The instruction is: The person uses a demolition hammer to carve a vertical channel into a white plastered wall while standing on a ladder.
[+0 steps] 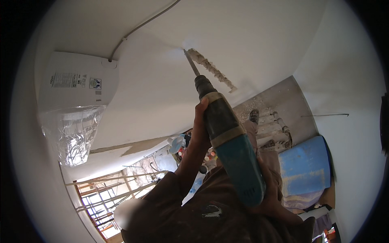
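Observation:
A teal and black demolition hammer [239, 166] runs across the middle of the view, pointing up at the white wall [158, 77]. Its chisel bit [191, 64] meets the wall at the upper end of a rough groove [214, 69] chipped into the plaster. My left hand [200, 119] is wrapped around the hammer's front, just behind the chuck. At the rear end, my right hand [269, 184] holds the tool; the body hides part of its fingers.
A white appliance [81, 81] partly wrapped in clear plastic hangs at left, with a grey cable [142, 25] leading off it. Rubble and pipes [279, 127] lie on the floor by my sandalled feet. A blue sheet [306, 166] stands at right. Metal window bars [105, 202] show lower left.

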{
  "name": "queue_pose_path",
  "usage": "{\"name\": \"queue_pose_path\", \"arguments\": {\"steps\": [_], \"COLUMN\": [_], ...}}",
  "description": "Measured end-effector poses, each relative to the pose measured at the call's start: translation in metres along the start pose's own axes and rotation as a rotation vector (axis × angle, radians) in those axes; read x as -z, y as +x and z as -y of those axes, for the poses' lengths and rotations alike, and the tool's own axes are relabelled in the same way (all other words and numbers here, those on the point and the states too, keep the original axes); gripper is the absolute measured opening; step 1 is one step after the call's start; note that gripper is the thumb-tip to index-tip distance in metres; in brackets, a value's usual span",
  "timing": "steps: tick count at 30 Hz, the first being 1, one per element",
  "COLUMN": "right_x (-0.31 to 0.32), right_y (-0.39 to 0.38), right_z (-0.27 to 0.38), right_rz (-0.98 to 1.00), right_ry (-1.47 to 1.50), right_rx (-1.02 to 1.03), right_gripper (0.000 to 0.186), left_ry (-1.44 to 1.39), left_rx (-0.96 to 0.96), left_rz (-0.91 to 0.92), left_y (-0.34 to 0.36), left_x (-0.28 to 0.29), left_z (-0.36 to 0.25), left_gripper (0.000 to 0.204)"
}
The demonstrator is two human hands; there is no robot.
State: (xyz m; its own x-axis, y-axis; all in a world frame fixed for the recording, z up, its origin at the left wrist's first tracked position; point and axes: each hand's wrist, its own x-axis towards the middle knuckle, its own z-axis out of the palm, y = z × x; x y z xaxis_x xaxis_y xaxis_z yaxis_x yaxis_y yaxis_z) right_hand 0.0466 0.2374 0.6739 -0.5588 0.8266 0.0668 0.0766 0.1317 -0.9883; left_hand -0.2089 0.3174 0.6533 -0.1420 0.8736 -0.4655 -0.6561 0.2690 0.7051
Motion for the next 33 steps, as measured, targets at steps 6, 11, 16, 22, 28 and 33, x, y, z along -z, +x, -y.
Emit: {"name": "queue_pose_path", "arguments": {"steps": [6,11,16,22,28,33], "right_x": [-0.008,-0.005,0.008,0.013,0.009,0.001], "right_y": [0.025,0.029,0.008,-0.028,-0.031,-0.018], "right_z": [0.008,0.001,-0.013,-0.026,-0.027,-0.026], "right_rz": [0.003,0.007,-0.019,-0.038,-0.067,-0.063], "right_ry": [0.127,0.076,0.002,0.093,0.126,0.086], "right_rx": [-0.180,-0.167,-0.130,-0.131,-0.078,-0.081], "right_gripper": [0.115,0.112,0.111,0.110,0.110,0.110], "left_ry": [0.004,-0.010,-0.094,-0.064,-0.033,-0.022], "left_rx": [0.033,0.052,0.092,0.062,0.022,0.031], "left_rz": [0.035,0.055,0.069,0.079,0.082,0.100], "left_y": [0.020,0.028,0.017,0.006,0.004,0.011], "left_x": [-0.002,0.010,0.003,-0.009,-0.012,-0.009], "left_z": [-0.019,-0.018,0.006,0.023,0.022,0.012], "left_gripper": [0.052,0.055,0.057,0.055,0.055,0.054]}}
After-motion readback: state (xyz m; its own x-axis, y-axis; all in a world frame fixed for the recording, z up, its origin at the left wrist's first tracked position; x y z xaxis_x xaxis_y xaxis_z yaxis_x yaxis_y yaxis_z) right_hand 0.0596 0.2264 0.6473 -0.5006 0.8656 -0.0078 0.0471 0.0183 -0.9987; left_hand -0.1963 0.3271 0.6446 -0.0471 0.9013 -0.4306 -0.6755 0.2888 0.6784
